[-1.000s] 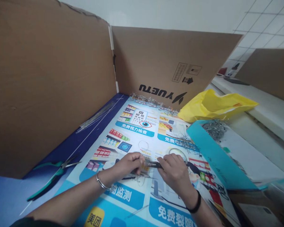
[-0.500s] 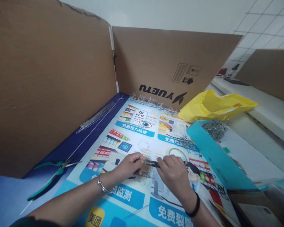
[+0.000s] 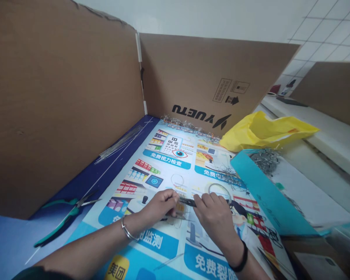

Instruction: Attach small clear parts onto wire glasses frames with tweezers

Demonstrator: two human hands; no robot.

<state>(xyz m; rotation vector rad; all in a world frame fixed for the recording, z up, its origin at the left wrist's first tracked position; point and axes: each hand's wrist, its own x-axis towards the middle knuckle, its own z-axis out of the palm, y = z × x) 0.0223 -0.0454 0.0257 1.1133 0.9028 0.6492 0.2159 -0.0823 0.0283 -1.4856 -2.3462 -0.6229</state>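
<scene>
Pliers (image 3: pixel 188 202), dark, gripped in right hand (image 3: pixel 213 210); left hand (image 3: pixel 162 204) pinched closed beside their tips, contents indiscernible

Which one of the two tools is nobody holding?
The green-handled pliers, lying spread open on the blue surface at the left. The other, a dark-tipped tool, is gripped in the right hand.

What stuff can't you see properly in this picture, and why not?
All in the head view:
- The handle end of the dark tool: hidden in the right hand.
- Anything between the left hand's fingertips: too small, partly covered by the fingers.
- Single pieces in the wire pile: too thin and tangled to count.
- The dark sleeve: cut off by the bottom edge.
</scene>
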